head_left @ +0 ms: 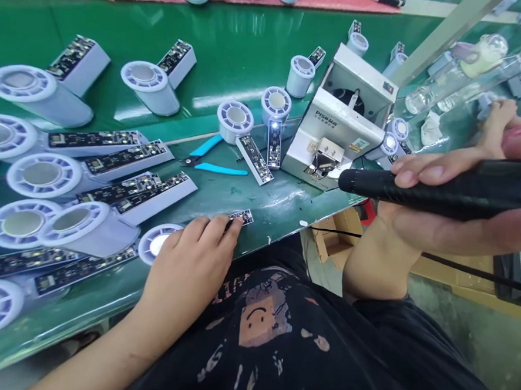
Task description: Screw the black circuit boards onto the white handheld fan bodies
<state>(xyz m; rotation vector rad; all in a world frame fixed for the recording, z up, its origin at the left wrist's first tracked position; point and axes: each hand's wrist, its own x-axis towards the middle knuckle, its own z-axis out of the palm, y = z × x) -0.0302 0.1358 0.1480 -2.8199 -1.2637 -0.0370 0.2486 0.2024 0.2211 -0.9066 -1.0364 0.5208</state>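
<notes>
A black electric screwdriver (455,186) lies across my right hand (445,200), its fingers closed around the body. The driver's tip is at the front opening of a silver screw feeder (336,111); whether a screw sits on it is too small to tell. Near the table's front edge, my left hand (190,261) is closed over a white round-headed housing (157,240) with an exposed circuit board (245,217). The hand hides the housing's middle. Blue-handled side cutters (207,155) rest on the green table beyond it. Two similar housings (235,120) stand beside the feeder, one with a lit LED.
Several more white housings with boards (36,172) crowd the left of the table (225,193). Others stand behind the feeder. A pale post (446,44) rises at the right, with another person's hand (497,121) beyond it. A cardboard box (337,238) sits below the edge.
</notes>
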